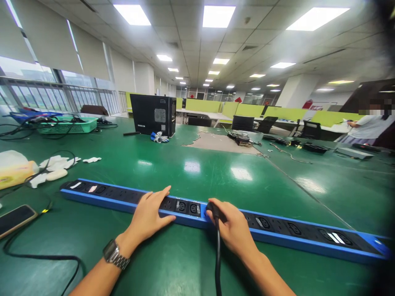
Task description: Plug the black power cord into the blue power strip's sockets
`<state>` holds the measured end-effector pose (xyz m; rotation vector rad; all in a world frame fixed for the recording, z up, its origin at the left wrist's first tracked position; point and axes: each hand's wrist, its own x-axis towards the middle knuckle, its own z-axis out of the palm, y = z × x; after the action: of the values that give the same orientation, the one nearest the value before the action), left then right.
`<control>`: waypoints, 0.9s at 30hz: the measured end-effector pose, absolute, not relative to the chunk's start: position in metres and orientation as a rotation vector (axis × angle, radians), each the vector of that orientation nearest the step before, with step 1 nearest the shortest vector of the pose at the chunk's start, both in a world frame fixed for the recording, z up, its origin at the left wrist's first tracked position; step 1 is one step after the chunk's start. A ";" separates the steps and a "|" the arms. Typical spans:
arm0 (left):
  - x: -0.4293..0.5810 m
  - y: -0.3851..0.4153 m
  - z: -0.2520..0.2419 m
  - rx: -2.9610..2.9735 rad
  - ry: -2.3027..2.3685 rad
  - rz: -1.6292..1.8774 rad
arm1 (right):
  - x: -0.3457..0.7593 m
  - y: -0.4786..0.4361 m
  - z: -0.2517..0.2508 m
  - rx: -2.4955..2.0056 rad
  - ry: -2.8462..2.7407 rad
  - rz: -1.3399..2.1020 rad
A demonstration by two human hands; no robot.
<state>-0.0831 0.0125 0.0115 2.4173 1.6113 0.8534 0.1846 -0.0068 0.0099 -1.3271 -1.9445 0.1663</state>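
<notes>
A long blue and black power strip (277, 225) lies across the green table, with several sockets along its top. My left hand (151, 211) rests over the strip left of its middle, fingers apart, thumb along the near edge. A metal watch is on that wrist. My right hand (230, 224) grips a black plug (214, 209) at the strip's middle, just right of two sockets. From the plug a thick black cable (218, 255) runs down towards me. The plug's front end is hidden by my fingers, so I cannot tell whether it sits in a socket.
A phone (17, 220) and a loose black cable lie at the left. Behind them are torn white scraps (57, 164) and a green basket (69, 124) of cables. A black computer case (152, 115) stands at the back. A person (370, 123) is at the far right.
</notes>
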 end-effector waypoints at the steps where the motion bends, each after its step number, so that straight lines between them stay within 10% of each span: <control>1: -0.083 0.012 0.012 2.412 1.614 0.849 | 0.186 -0.007 0.010 -1.360 -1.919 0.177; 27: -0.082 0.014 0.009 2.419 1.614 0.882 | 0.181 0.002 0.009 -1.360 -1.882 0.284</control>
<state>-0.0824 0.0141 0.0092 2.4187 1.6141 0.8820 0.1812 0.0023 0.0086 -1.3597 -1.8824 0.2838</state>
